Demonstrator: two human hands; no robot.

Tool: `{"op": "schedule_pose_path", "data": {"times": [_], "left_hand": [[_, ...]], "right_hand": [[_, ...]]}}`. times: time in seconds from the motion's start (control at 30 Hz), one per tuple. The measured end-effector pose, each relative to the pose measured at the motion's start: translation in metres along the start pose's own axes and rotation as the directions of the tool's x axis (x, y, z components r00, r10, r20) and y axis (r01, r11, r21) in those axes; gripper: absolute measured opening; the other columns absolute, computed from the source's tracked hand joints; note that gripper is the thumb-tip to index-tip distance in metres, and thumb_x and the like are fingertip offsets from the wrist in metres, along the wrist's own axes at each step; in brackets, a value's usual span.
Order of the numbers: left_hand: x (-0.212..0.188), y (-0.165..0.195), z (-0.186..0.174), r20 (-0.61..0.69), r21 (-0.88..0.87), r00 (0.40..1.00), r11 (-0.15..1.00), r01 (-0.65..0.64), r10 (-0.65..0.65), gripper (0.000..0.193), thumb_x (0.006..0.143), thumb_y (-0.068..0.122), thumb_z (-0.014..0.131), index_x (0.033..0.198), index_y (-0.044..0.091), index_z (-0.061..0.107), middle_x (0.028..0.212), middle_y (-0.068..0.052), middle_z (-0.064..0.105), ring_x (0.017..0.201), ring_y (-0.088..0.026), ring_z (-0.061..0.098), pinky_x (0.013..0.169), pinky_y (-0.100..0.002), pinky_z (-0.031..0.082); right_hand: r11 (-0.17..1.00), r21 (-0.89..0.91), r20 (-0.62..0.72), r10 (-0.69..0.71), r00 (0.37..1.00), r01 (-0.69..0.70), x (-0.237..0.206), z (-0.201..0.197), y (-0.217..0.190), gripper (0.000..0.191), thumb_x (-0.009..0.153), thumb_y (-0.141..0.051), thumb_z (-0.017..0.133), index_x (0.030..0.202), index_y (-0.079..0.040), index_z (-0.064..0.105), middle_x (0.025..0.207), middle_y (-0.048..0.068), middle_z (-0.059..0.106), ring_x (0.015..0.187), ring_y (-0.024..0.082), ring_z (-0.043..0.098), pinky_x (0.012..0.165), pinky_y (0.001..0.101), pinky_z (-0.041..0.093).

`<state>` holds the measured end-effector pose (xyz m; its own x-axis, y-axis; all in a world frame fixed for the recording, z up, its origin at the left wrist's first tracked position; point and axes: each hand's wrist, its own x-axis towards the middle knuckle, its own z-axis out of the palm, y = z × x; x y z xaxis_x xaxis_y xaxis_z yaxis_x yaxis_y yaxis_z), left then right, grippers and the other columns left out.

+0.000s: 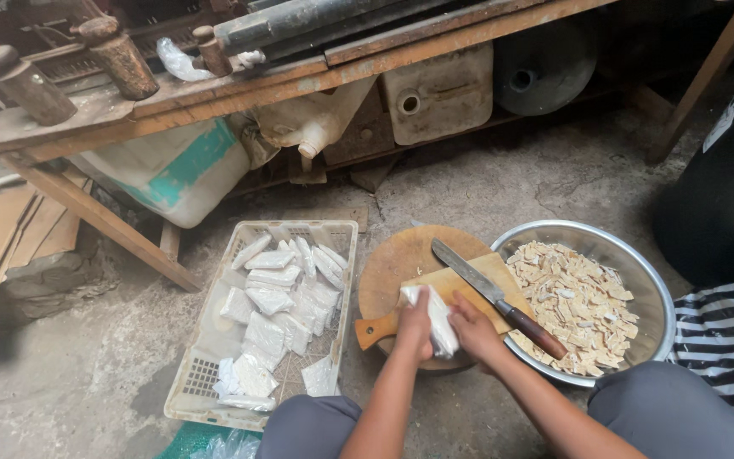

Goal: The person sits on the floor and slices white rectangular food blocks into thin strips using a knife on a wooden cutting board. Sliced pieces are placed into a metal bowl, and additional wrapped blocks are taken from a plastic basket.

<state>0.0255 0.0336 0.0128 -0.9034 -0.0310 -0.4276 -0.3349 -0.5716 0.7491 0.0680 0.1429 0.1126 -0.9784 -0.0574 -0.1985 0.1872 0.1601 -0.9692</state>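
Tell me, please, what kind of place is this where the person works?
Probably a rough shed or workshop used for food preparation. The floor is cracked bare concrete, a worn wooden workbench holds old tools, and cutting is done low down on a wooden board beside a metal bowl.

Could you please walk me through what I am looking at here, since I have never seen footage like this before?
This is one picture from a camera worn on a person's head, looking down at their own bare hands; there is no machine. The person sits low over a concrete floor. The left hand and right hand together hold a white plastic-wrapped packet above a wooden cutting board that lies on a round wooden block. A knife lies untouched on the board. To the right is a metal bowl of small pale cut pieces; to the left, a plastic crate of similar white packets.
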Motion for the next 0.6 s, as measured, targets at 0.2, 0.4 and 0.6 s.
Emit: {"op": "schedule_pose_path", "data": {"times": [0.2, 0.4, 0.6], "left_hand": [[-0.007, -0.004, 0.001, -0.021, 0.310, 0.942, 0.898, -0.311, 0.334, 0.045, 0.096, 0.043, 0.066, 0.108, -0.001, 0.065, 0.095, -0.009, 0.072, 0.085, -0.014, 0.065, 0.075, -0.033, 0.053], [-0.010, -0.005, 0.003, 0.069, 0.315, 0.953, 0.900, -0.301, 0.295, 0.043, 0.096, 0.042, 0.067, 0.103, 0.000, 0.067, 0.092, -0.008, 0.071, 0.082, -0.012, 0.062, 0.074, -0.031, 0.053], [-0.004, 0.003, -0.002, 0.048, 0.297, 0.952, 0.905, -0.303, 0.303, 0.039, 0.095, 0.039, 0.069, 0.100, 0.000, 0.067, 0.089, -0.007, 0.071, 0.078, -0.013, 0.062, 0.070, -0.032, 0.053]], "right_hand": [[0.856, 0.505, 0.095, 0.073, 0.993, -0.111, -0.005, 0.004, 0.005, 0.062, 0.091, -0.011, 0.052, 0.153, -0.005, 0.048, 0.125, 0.012, 0.071, 0.106, 0.019, 0.067, 0.094, 0.0311, 0.051], [0.837, 0.511, 0.158, 0.132, 0.979, -0.196, -0.016, -0.002, 0.004, 0.043, 0.097, -0.023, 0.064, 0.133, 0.000, 0.057, 0.111, 0.010, 0.070, 0.094, 0.015, 0.067, 0.082, 0.0343, 0.053], [0.901, 0.417, 0.226, 0.021, 0.974, -0.116, -0.014, -0.013, 0.020, 0.041, 0.087, -0.014, 0.069, 0.127, -0.004, 0.063, 0.111, 0.005, 0.073, 0.097, 0.013, 0.068, 0.085, 0.0320, 0.054]]}}
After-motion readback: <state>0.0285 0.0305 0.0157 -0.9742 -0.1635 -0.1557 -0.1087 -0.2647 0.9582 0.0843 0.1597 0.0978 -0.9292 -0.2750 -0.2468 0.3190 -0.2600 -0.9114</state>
